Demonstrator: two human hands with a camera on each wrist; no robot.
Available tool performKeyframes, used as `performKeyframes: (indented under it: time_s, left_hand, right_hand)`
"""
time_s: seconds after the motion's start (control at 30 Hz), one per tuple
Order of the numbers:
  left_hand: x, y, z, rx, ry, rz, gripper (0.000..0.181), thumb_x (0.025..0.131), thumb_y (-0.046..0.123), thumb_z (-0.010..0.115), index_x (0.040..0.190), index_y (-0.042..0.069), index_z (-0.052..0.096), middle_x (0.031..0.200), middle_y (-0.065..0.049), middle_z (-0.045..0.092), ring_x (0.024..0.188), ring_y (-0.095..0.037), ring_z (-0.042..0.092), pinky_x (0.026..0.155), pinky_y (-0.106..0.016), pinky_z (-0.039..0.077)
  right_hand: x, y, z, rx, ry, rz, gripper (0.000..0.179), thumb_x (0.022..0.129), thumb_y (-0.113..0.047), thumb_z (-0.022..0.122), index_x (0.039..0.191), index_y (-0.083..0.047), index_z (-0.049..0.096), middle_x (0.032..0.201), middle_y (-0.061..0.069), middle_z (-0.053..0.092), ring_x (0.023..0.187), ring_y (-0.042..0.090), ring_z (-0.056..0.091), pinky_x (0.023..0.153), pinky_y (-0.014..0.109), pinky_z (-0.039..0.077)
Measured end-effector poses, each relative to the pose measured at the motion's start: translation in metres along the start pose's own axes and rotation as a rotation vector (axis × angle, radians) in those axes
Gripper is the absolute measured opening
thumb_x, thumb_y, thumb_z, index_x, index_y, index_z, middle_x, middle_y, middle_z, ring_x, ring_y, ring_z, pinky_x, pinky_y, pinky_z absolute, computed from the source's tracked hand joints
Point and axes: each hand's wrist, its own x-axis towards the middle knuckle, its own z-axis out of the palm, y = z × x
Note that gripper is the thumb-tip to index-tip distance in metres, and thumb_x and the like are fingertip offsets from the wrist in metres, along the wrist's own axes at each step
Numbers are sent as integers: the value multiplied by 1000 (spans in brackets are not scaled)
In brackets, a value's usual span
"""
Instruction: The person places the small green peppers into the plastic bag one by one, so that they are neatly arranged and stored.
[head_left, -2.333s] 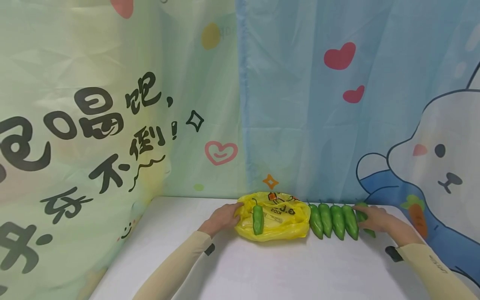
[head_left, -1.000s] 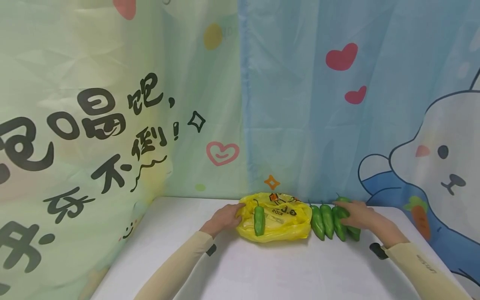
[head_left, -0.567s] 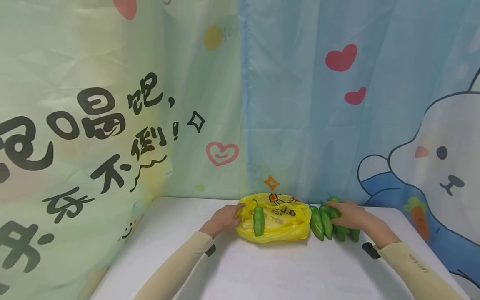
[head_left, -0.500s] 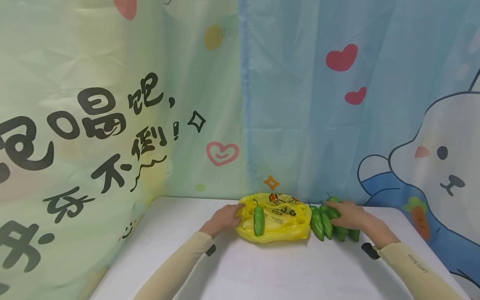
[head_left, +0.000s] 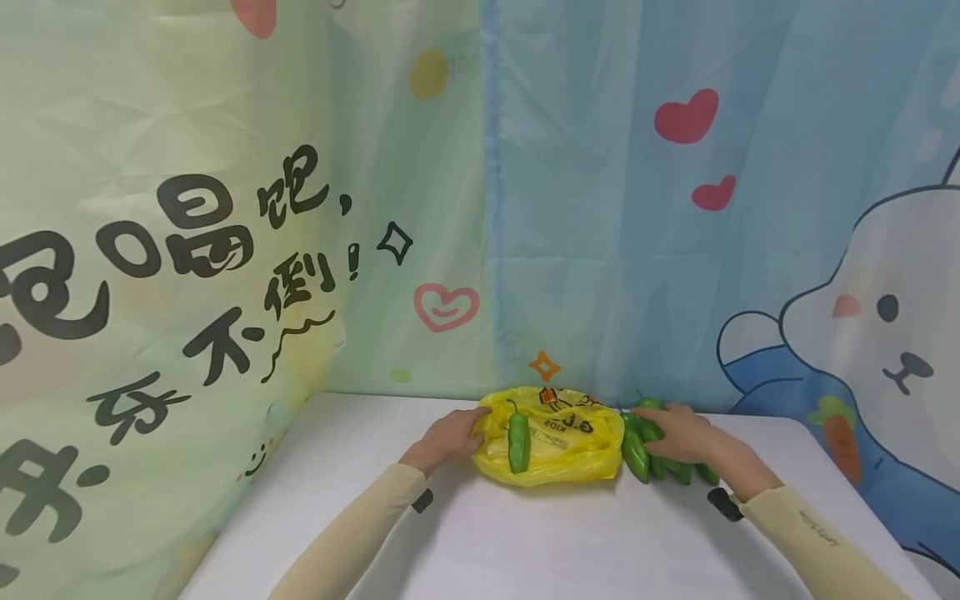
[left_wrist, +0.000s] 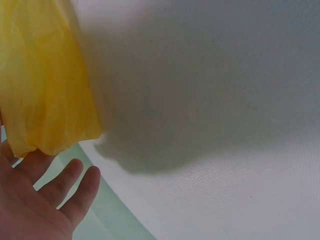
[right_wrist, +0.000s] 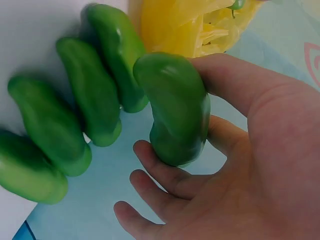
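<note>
My right hand holds a green pepper between thumb and fingers, lifted over a row of several other green peppers. In the head view the hand partly hides that row, whose leftmost pepper lies beside a yellow plastic bag. My left hand grips the bag's left edge. The left wrist view shows the crumpled bag at the fingers of the left hand, with two fingers spread away from it. One more green pepper lies at the bag's opening, on its left part.
A white table carries everything. Behind it hangs a printed curtain, close to the table's back edge. Another printed sheet covers the left side.
My right hand has picked up the rightmost pepper of the row and carried it left over the others towards the bag. The left hand has stayed at the bag's edge.
</note>
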Motion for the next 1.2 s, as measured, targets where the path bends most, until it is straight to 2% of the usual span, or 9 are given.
performKeyframes:
  time_s: [0.3, 0.63, 0.97, 1.2]
  left_hand:
    - [-2, 0, -1, 14, -6, -7, 52, 99, 28, 53, 149, 17, 48, 142, -9, 61, 131, -28, 58, 110, -46, 48]
    - [0, -2, 2, 2, -7, -9, 52, 99, 29, 52, 149, 18, 47, 143, -9, 60, 132, -28, 57, 111, -46, 47]
    - [1, -1, 3, 2, -3, 3, 52, 99, 28, 53, 149, 16, 47, 142, -9, 61, 130, -28, 58, 111, -45, 47]
    - [-2, 0, 2, -9, -14, -18, 52, 99, 29, 52, 150, 17, 47, 143, -8, 60, 132, -27, 56, 112, -46, 46]
  right_hand:
    - [6, -15, -4, 17, -31, -6, 62, 92, -26, 69, 148, -9, 49, 147, 37, 43, 132, 64, 37, 96, 79, 40]
    - [16, -30, -1, 29, -51, 9, 62, 94, -27, 67, 150, -12, 47, 148, 39, 38, 135, 61, 36, 98, 80, 37]
    - [21, -45, -1, 48, -15, -56, 62, 95, -25, 67, 151, -13, 45, 149, 36, 39, 136, 61, 35, 100, 80, 35]
    - [24, -54, -1, 47, -14, -75, 62, 94, -25, 68, 151, -13, 46, 149, 37, 40, 136, 62, 33, 101, 80, 33]
